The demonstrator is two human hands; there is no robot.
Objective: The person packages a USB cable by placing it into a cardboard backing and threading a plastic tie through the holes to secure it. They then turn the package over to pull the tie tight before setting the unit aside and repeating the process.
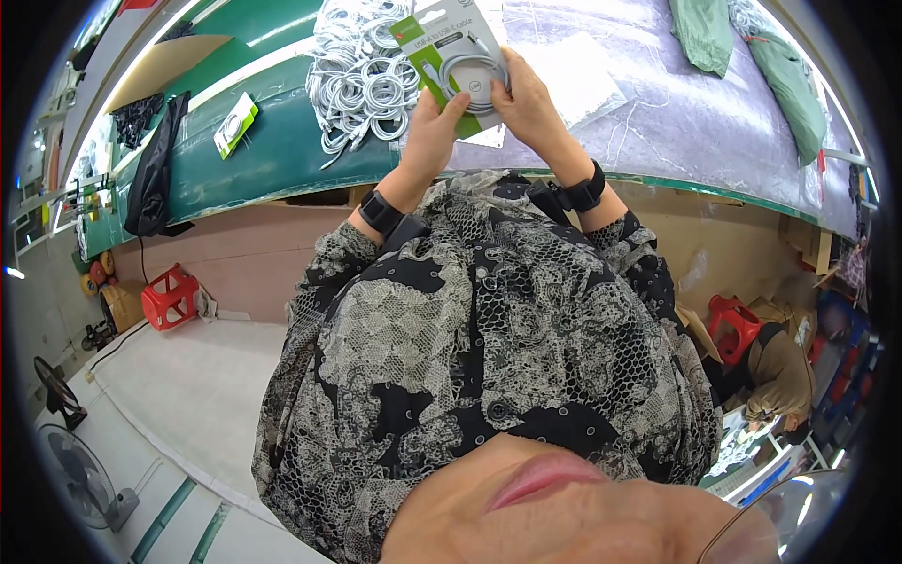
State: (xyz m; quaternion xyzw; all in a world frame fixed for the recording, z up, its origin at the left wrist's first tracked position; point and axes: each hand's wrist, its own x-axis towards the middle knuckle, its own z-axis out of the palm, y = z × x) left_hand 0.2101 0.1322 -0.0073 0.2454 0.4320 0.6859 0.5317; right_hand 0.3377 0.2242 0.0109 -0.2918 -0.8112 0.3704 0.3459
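A white and green cardboard package (423, 38) with a coiled light grey USB cable (473, 83) on its front is held up over the table edge, tilted to the left. My left hand (434, 132) grips its lower left side, thumb on the front near the coil. From the right, my right hand (528, 99) pinches its edge, with the thumb beside the coil. Just left of the package, a heap of loose coiled cables (362, 99) lies on the table. Farther left, a similar green and white cable package (235, 125) lies on the green tabletop (282, 160).
White sheets (587, 80) lie to the right of my hands. Green bags (789, 99) are at the far right of the table, and a black bag (158, 174) hangs at the left. Red stools (169, 299) stand below. Another person (780, 381) is at the lower right.
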